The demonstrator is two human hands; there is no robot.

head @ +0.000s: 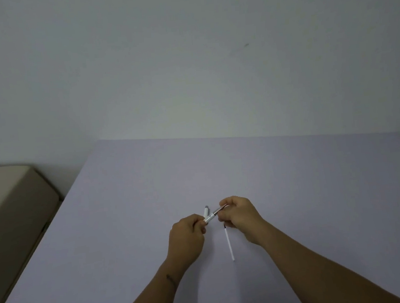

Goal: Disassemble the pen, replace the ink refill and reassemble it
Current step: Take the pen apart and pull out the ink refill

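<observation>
My left hand (186,238) grips the white pen barrel (209,218) near its end, holding it just above the table. My right hand (239,214) pinches a thin refill (220,208) that runs from my fingertips into the barrel's open end. A grey-tipped pen piece (206,210) lies on the table right behind the barrel. A second white refill (229,243) with a dark tip lies flat between my forearms, pointing toward me.
The lilac table (293,166) reaches back to a pale wall. Its left edge runs diagonally, and a beige cushioned piece of furniture (11,203) stands beside it at the left.
</observation>
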